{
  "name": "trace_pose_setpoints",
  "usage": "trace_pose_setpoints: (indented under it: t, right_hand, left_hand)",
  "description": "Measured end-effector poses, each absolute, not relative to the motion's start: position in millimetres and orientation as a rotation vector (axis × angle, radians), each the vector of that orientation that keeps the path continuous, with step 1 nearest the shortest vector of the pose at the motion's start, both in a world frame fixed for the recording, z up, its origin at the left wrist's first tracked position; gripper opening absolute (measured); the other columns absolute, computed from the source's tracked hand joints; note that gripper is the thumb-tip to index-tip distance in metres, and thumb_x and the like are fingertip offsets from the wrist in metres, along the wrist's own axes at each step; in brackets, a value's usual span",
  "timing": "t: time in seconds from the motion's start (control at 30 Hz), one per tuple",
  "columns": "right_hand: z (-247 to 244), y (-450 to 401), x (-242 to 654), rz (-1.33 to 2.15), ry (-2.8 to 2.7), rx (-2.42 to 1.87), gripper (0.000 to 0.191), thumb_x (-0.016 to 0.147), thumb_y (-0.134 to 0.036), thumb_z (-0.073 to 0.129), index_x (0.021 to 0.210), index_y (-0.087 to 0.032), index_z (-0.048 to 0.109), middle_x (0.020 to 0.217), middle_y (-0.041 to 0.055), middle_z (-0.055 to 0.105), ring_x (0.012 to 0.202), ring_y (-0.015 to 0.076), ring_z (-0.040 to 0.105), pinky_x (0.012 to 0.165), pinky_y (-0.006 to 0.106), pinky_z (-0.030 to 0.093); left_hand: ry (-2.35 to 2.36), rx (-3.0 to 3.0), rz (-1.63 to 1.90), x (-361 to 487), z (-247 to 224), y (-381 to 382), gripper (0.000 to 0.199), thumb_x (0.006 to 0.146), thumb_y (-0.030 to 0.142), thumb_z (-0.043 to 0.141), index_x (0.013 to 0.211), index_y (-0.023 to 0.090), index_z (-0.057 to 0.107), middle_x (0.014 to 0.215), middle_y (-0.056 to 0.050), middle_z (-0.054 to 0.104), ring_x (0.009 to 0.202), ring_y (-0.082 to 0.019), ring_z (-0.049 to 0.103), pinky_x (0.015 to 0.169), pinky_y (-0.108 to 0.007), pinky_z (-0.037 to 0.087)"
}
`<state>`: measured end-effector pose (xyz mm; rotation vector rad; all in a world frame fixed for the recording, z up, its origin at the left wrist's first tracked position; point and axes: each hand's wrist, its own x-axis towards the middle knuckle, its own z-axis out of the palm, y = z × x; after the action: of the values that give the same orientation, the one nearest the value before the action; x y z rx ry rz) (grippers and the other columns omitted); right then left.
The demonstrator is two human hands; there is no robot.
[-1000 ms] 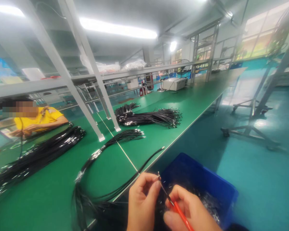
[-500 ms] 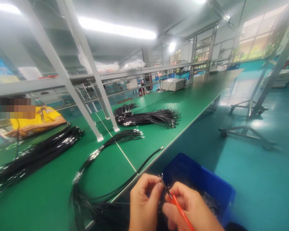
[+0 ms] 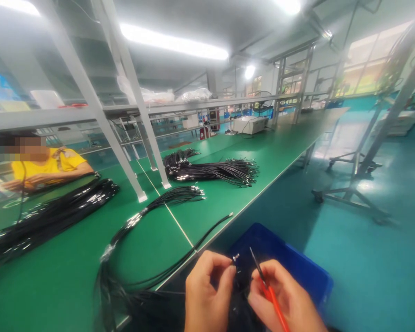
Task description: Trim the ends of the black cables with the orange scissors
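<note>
My left hand (image 3: 209, 290) is closed in a pinch at the table's front edge, holding a black cable whose small metal end (image 3: 235, 257) pokes out past the fingertips. To its right, my right hand (image 3: 283, 293) is wrapped around a red-handled tool (image 3: 276, 304) with a slim dark tip pointing up and left. A gap separates that tip from the cable end; the tool's exact kind I cannot make out. Beside my left hand, a bundle of black cables (image 3: 119, 235) curves over the green table, and one loose cable (image 3: 210, 230) lies along the edge.
Below my hands stands a blue bin (image 3: 297, 267). More black cables (image 3: 214, 169) lie farther back on the green table (image 3: 69, 276), and a thick pile (image 3: 62, 210) is at left. Shelf posts (image 3: 148, 124) rise from the tabletop. A person in yellow (image 3: 60, 163) sits across.
The tool in my right hand has moved right, away from the cable end it was against. My left hand keeps its pinch in nearly the same place.
</note>
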<state>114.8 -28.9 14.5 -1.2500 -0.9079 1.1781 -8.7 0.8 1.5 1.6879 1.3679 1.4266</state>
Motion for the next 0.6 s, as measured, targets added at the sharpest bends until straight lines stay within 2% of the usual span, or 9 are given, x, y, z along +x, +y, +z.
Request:
trace_pose_setpoints:
  t: [0.33, 0.5, 0.6]
  right_hand:
    - [24.3, -16.8, 106.0, 1.060, -0.702, -1.096, 0.025, 0.061, -0.025, 0.074, 0.080, -0.023, 0.058, 0.067, -0.0030, 0.067, 0.063, 0.0129, 0.061, 0.058, 0.021, 0.046]
    - [15.9, -7.5, 110.5, 1.098, -0.778, -1.172, 0.030, 0.060, -0.035, 0.078, 0.078, -0.022, 0.057, 0.059, -0.0057, 0.060, 0.046, 0.0080, 0.050, 0.042, 0.018, 0.039]
    - [12.9, -3.1, 108.9, 1.080, -0.759, -1.194, 0.032, 0.054, -0.032, 0.079, 0.072, -0.022, 0.055, 0.054, -0.0061, 0.058, 0.045, 0.0089, 0.051, 0.041, 0.018, 0.040]
  left_hand:
    - [1.342, 1.912, 1.346, -12.2, 5.7, -3.4, 0.010, 0.077, 0.015, 0.057, 0.070, 0.020, 0.060, 0.061, 0.003, 0.061, 0.055, -0.013, 0.057, 0.053, -0.020, 0.046]
    - [1.471, 2.038, 1.426, -1.0, -1.0, -9.3, 0.015, 0.083, 0.016, 0.052, 0.070, 0.020, 0.057, 0.061, 0.002, 0.057, 0.053, -0.013, 0.054, 0.053, -0.022, 0.041]
    - [1.561, 2.206, 1.507, 5.7, -7.8, -12.9, 0.017, 0.086, 0.014, 0.051, 0.072, 0.020, 0.058, 0.063, 0.000, 0.058, 0.056, -0.015, 0.054, 0.056, -0.025, 0.039]
